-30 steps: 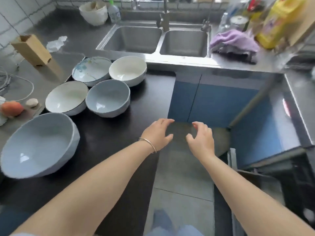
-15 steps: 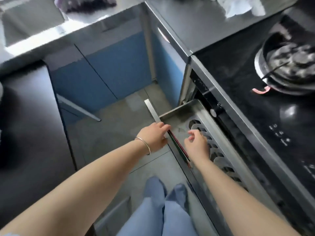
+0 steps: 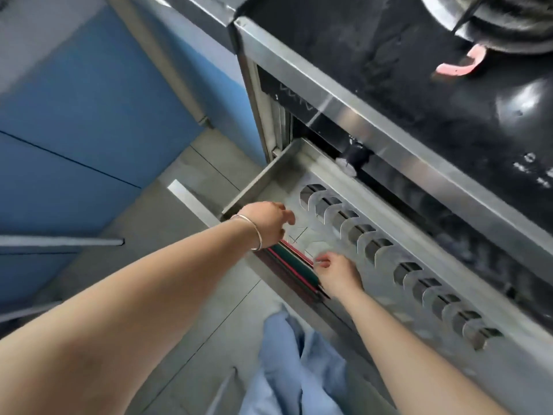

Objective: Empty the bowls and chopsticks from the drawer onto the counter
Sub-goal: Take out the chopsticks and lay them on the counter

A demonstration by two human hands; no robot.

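Observation:
A steel drawer (image 3: 263, 175) stands pulled out under the black stove top. Its metal rack (image 3: 374, 232) has a row of curved slots with no bowls in them. A bundle of red, green and dark chopsticks (image 3: 294, 263) lies along the drawer's front edge. My left hand (image 3: 266, 223), with a bangle on the wrist, hovers over the far end of the chopsticks, fingers spread. My right hand (image 3: 336, 272) is at their near end with fingers curled and pinching close to the sticks; whether it grips them is unclear. No bowls are in view.
The black stove top (image 3: 419, 94) with a pot and a pink handle (image 3: 457, 65) overhangs the drawer on the right. Blue cabinet doors (image 3: 89, 121) are to the left. Grey floor tiles and my blue trousers (image 3: 299, 363) lie below.
The view turned from the counter with bowls to the open drawer and closed in. Both hands moved down onto the chopsticks at the drawer's front edge.

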